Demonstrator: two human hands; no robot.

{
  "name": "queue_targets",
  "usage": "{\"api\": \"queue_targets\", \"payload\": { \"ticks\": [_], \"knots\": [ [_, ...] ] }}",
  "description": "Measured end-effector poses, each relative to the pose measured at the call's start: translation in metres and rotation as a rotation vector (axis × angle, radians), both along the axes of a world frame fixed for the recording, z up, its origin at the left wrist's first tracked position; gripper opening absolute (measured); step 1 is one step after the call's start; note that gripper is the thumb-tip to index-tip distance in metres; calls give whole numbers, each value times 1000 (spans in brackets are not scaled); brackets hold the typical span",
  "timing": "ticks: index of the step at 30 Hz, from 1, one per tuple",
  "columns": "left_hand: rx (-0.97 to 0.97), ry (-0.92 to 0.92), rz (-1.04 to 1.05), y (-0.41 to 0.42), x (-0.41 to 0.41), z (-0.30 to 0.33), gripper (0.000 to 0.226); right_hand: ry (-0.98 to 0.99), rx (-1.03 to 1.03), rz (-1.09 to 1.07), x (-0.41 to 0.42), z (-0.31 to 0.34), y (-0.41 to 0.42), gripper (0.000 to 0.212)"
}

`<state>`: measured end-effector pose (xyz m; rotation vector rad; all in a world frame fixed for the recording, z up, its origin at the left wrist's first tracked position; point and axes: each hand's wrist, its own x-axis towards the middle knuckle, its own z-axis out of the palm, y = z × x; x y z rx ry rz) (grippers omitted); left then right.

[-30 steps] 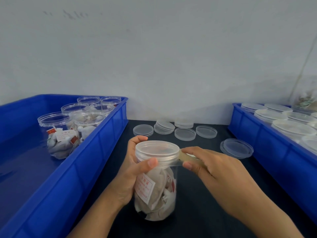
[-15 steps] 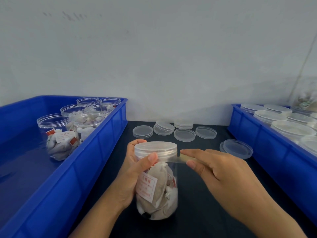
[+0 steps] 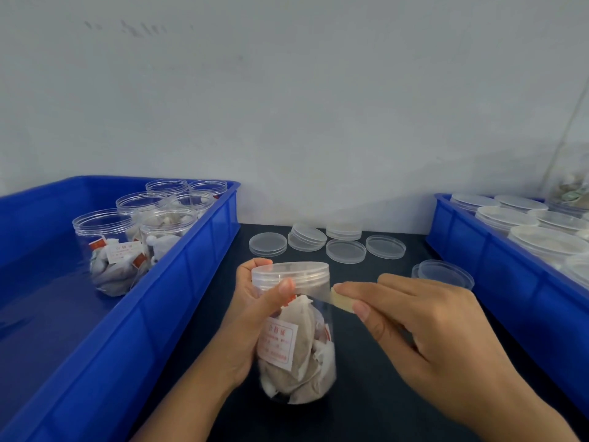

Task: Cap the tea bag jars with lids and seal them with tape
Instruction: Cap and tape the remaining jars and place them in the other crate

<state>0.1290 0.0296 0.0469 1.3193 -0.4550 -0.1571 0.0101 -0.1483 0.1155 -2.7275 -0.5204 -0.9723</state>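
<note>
Clear tape (image 3: 314, 294) stretched toward 3 o'clock from lid (image 3: 290, 274); your right hand (image 3: 424, 342) pinches it, left hand (image 3: 255, 314) clamps jar (image 3: 296, 346). Slack risks wrinkled seal.

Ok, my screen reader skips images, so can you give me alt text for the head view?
A left hand grips a lidded jar of tea bags while the right hand pinches a strip of tape at its lid. Blue bins flank it; loose lids lie behind.
</note>
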Motion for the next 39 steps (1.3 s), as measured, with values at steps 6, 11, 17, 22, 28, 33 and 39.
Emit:
{"api": "queue_targets", "payload": {
  "ticks": [6,11,17,22,28,33,39],
  "knots": [
    [6,-15,44,-1,1,-2,120,-106,-107,63,1,-3,-2,31],
    [14,-21,40,0,0,-2,121,-168,-132,62,1,-3,-3,29],
    [7,-9,-24,1,-4,2,117,-116,-101,-48,6,-5,-9,32],
    [-14,7,-58,0,-6,5,118,-45,-16,-128,12,-12,-5,29],
    [-25,-5,-90,0,-8,7,116,-14,35,-220,14,-18,4,29],
    [56,-79,-95,1,-12,11,113,21,50,-262,16,-22,11,40],
    [178,-276,55,3,-25,15,80,14,82,-275,16,-24,13,32]
  ]
}}
